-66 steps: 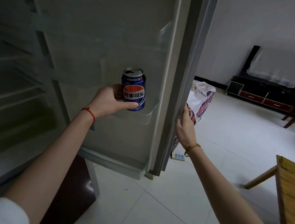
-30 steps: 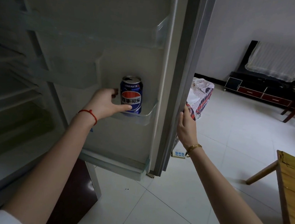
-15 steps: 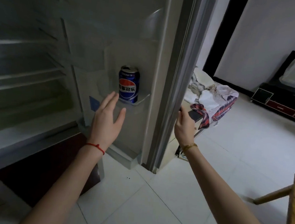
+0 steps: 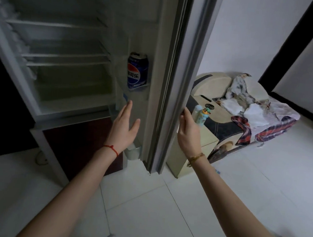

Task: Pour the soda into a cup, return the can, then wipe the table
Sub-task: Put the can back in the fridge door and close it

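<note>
- can point(image 4: 137, 71) upright in fridge door shelf point(image 4: 138, 88), above and just beyond left hand point(image 4: 124, 128), well apart
- left grip spread, fingers straight, holding nothing
- right hand point(image 4: 188, 133) grip curled round door edge point(image 4: 180, 86), to the can's right
- likely next: swing door shut

Clothes pile point(image 4: 251, 107) on low bed point(image 4: 225, 128); toy bottle point(image 4: 203, 116) on cabinet point(image 4: 191, 159).

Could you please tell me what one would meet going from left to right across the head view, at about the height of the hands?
Fridge shelves → left hand → fridge door edge → right hand → small cartoon bottle → pile of clothes.
</note>
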`<state>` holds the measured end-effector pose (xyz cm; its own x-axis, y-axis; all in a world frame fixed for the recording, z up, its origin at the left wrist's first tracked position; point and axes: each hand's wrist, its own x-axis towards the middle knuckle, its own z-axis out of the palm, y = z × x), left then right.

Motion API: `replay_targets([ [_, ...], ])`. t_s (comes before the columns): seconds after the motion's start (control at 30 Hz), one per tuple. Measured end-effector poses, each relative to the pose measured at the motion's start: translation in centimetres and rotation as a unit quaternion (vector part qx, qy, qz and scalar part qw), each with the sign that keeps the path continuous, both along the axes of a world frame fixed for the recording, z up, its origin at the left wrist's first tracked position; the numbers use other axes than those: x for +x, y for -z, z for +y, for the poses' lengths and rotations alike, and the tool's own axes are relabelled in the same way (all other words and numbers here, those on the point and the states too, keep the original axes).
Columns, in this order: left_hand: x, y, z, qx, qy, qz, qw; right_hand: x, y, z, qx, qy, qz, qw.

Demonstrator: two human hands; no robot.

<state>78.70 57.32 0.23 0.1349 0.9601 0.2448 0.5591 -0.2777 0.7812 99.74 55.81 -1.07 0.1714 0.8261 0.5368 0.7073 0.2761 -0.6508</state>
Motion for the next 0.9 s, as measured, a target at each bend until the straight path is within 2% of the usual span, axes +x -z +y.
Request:
replay_targets([
  [0.3, -2.8, 1.4, -3.6, -0.026, -0.033, -0.015, 0.999, -5.5, 0.6, -1.9, 0.027, -0.129, -0.083, 0.988],
  [0.5, -6.0, 2.3, -4.1, -0.048, -0.103, -0.042, 0.993, -9.8, 0.4, -0.3, 0.053, -0.221, -0.124, 0.966],
  [0.9, -15.3, 3.4, -1.7, -0.054, -0.203, -0.077, 0.975, -20.2, -0.2, 4.8, 0.045, -0.361, -0.133, 0.922],
])
